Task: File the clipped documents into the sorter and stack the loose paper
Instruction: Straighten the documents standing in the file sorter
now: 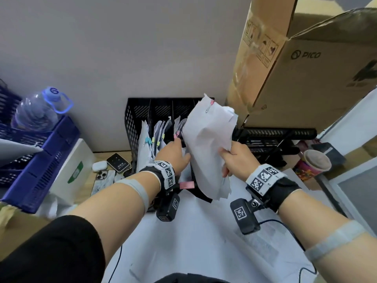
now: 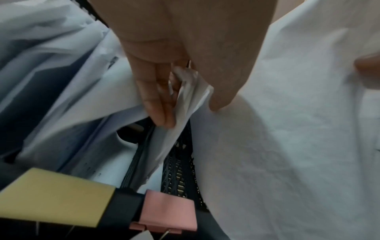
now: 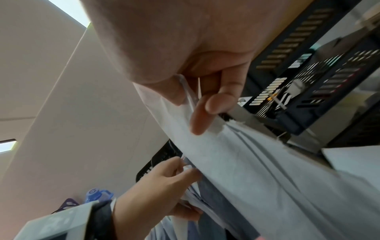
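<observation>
A black mesh sorter (image 1: pixel 132 123) stands against the wall, with clipped documents (image 1: pixel 155 137) upright in its slots. My right hand (image 1: pixel 230 154) grips a crumpled white clipped bundle (image 1: pixel 208 144) by its right edge, tilted over the sorter's right slots, its pink clip (image 1: pixel 212 103) at the top corner. In the right wrist view the thumb and fingers (image 3: pixel 197 116) pinch the bundle (image 3: pixel 246 162). My left hand (image 1: pixel 175 154) reaches into the sorter and pinches a few filed sheets (image 2: pixel 189 91) beside the bundle (image 2: pixel 287 146). Loose white paper (image 1: pixel 193 242) lies on the table below my arms.
A pink clip (image 1: pixel 186 184) sits on the sorter's front rim. On the left are a blue crate (image 1: pixel 40 160), a water bottle (image 1: pixel 38 111) and a white box (image 1: pixel 75 170); phones (image 1: pixel 117 162) lie near them. A cardboard box (image 1: pixel 306 68), black tray (image 1: pixel 275 139) and cup (image 1: pixel 316 162) crowd the right.
</observation>
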`<state>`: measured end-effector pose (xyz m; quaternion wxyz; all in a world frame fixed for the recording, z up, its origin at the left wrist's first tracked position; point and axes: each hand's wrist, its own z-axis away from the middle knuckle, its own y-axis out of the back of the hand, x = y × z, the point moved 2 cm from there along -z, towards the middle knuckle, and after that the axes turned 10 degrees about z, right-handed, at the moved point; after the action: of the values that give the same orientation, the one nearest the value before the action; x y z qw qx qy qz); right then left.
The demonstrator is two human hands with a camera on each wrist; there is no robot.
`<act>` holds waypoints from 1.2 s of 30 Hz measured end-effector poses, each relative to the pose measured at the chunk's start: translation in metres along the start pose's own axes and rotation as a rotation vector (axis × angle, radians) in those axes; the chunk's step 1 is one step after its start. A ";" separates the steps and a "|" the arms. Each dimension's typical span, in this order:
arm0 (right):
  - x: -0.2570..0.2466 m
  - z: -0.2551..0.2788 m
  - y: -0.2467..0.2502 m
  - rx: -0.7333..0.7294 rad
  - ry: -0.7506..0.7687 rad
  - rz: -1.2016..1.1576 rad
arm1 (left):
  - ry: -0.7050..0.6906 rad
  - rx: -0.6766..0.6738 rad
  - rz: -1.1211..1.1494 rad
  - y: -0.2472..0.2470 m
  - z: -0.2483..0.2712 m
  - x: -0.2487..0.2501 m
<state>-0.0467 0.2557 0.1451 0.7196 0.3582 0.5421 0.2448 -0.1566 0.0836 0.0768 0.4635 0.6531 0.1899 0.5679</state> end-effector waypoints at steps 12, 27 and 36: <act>-0.022 -0.052 -0.064 0.011 -0.124 0.039 | -0.004 0.013 0.096 0.019 0.007 -0.010; -0.015 -0.058 -0.098 -0.124 -0.117 0.120 | -0.007 -0.005 0.157 0.013 0.011 -0.022; 0.013 -0.026 -0.111 -0.266 -0.106 0.017 | -0.079 -0.037 0.216 0.008 0.032 -0.004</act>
<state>-0.0713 0.2021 0.0462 0.7864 0.2766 0.4628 0.3015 -0.1305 0.0635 0.0838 0.4187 0.6831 0.0896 0.5916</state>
